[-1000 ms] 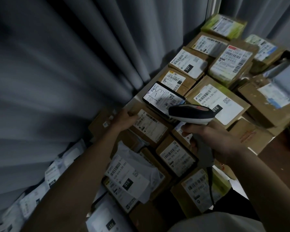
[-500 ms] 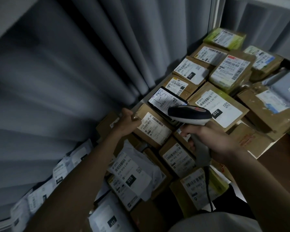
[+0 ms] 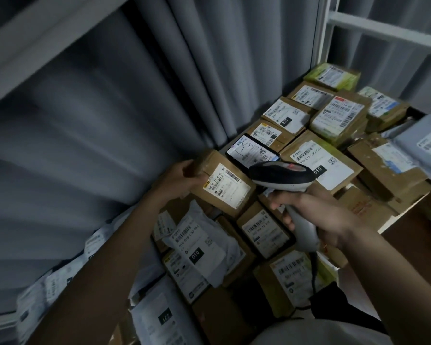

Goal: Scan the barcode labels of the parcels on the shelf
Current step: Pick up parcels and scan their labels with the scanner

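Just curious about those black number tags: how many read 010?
2. One 010 tag sits on the box behind the scanner; the other on the white bag nearer the person. More may be hidden.

My forearms were bare, no sleeves down to my fingers. I wore a pale top. No rings showed.

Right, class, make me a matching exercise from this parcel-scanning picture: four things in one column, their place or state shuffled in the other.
Things
1. barcode scanner
2. brown box
3. green parcel
4. black-edged parcel

Place or state
A. far back corner of the shelf
B. gripped in the right hand
C. held at its end by the left hand
D. label marked with handwriting

Pairs: 1-B, 2-C, 3-A, 4-D
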